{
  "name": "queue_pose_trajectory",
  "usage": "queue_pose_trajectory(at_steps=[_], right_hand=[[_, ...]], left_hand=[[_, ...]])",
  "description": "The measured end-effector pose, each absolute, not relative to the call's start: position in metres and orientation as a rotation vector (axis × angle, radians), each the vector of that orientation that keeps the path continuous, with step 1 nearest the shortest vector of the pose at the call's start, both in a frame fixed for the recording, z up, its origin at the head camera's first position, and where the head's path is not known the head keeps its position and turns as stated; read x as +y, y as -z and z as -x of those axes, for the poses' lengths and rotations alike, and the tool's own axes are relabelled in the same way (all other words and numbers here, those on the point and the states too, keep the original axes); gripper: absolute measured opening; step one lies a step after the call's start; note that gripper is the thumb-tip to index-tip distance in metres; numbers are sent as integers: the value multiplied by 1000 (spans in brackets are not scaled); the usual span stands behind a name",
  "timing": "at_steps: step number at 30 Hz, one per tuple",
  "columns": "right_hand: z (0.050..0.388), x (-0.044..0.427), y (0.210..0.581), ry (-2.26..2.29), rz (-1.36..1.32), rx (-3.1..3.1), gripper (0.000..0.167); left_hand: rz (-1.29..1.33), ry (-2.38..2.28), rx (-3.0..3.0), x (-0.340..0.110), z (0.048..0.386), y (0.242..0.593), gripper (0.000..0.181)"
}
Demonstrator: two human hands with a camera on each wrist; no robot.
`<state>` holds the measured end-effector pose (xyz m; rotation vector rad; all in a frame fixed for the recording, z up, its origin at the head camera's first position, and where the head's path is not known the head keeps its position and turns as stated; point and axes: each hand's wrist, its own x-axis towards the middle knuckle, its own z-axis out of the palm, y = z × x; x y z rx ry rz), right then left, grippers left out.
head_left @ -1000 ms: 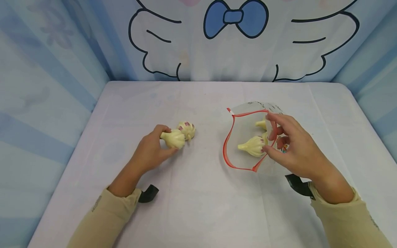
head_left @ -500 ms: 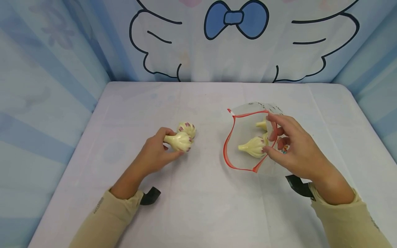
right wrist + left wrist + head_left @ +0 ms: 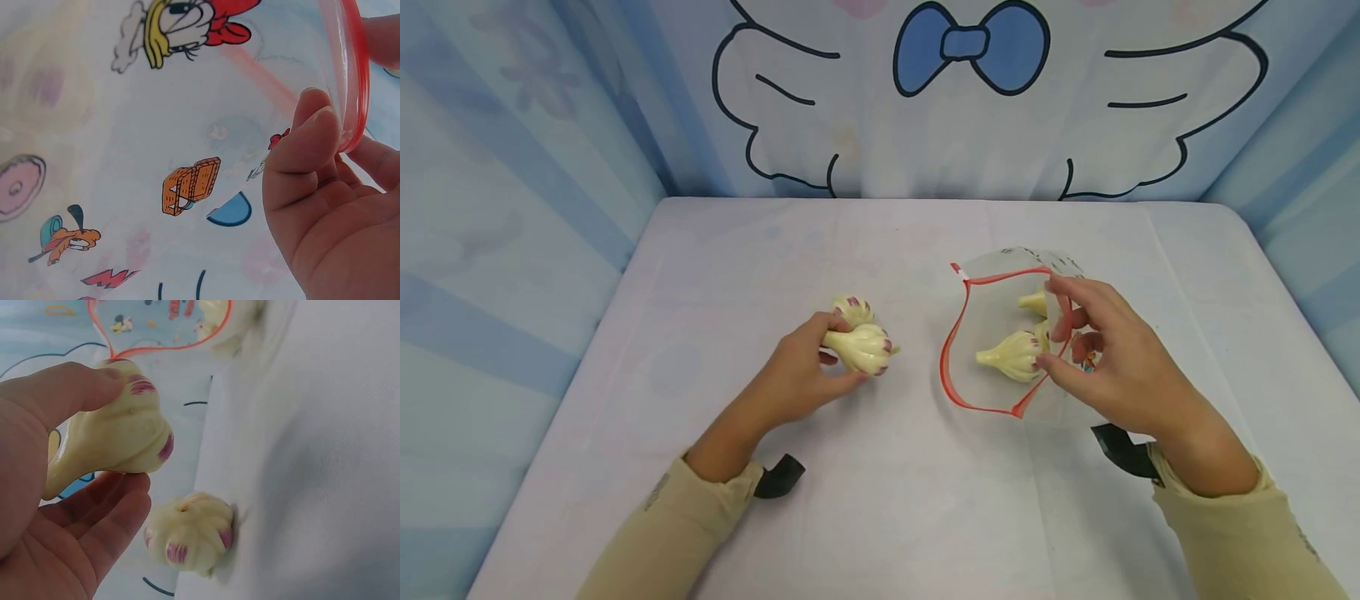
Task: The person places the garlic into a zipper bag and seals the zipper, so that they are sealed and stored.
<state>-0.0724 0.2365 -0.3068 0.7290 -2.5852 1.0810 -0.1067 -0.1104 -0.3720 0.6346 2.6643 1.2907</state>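
My left hand [image 3: 801, 371] pinches a pale yellow garlic bulb [image 3: 862, 349] between thumb and fingers; in the left wrist view this bulb [image 3: 128, 425] is held off the table. Another bulb [image 3: 852, 309] rests just behind it, also seen beyond my fingers [image 3: 190, 534]. My right hand [image 3: 1120, 367] grips the red-edged rim [image 3: 951, 333] of a clear printed bag, its mouth facing left. Inside the bag lie a bulb [image 3: 1013, 356] and part of another [image 3: 1033, 302]. In the right wrist view, my fingers [image 3: 300, 147] curl on the bag's red rim [image 3: 356, 81].
A white cloth covers the table [image 3: 887, 500]. Behind it hangs a light blue curtain [image 3: 955, 133] with a blue bow drawn on it, and more curtain [image 3: 512, 250] hangs on the left side.
My left hand has moved right with its bulb, which now sits in front of the bulb behind it. The right hand and the bag look nearly unmoved.
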Motion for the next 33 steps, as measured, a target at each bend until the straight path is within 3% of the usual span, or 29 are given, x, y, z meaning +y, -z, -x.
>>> queue_pose_trajectory(at_steps=[10,19,24,33], right_hand=[[72,236,307,-1103,-737,-2580,80],[73,236,307,-1103,-757,-2576,80],[73,236,308,-1092,-755,-2577,82],[73,236,308,-1081,-760,-2570,81]], left_hand=[[-767,-1299,2600,-87,106,368,57],[-903,-1273,2550,-60,107,366,40],[-876,-1147,2515,-46,109,372,41],[-939,-1102,2520,-67,105,380,41]])
